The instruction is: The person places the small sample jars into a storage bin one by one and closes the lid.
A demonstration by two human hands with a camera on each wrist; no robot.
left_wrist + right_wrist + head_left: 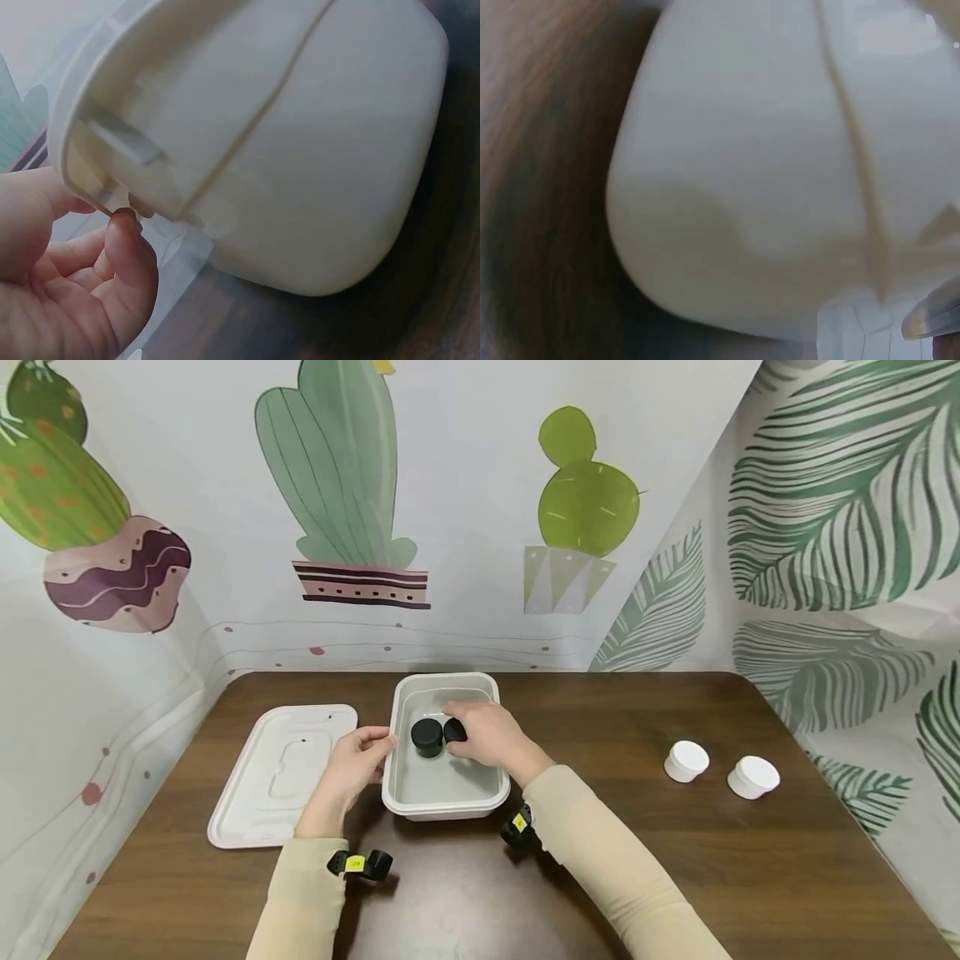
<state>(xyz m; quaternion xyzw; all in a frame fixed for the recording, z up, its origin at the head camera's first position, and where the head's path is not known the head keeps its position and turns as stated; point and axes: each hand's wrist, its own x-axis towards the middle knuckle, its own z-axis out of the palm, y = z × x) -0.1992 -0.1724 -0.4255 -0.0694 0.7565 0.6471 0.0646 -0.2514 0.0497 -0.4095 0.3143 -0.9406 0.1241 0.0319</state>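
Currently reaching over the right rim of the tub [445, 790], gripping one black jar [453, 730] beside another [427, 736] with right hand [487, 733]; pinching left rim with left hand [354, 768]. Left of the tub, white lid [255, 793]; well right, two white jars [686, 762] [753, 777].

Honestly can't make out any actual words or numbers here. Closest thing is a little yellow label [355, 864] on the black strap [337, 862] at the person's left wrist, with dark characters way too small to read. There's also a yellow sticker [519, 822] on the right wrist's black band [515, 836], and its dark marking is just as unreadable.
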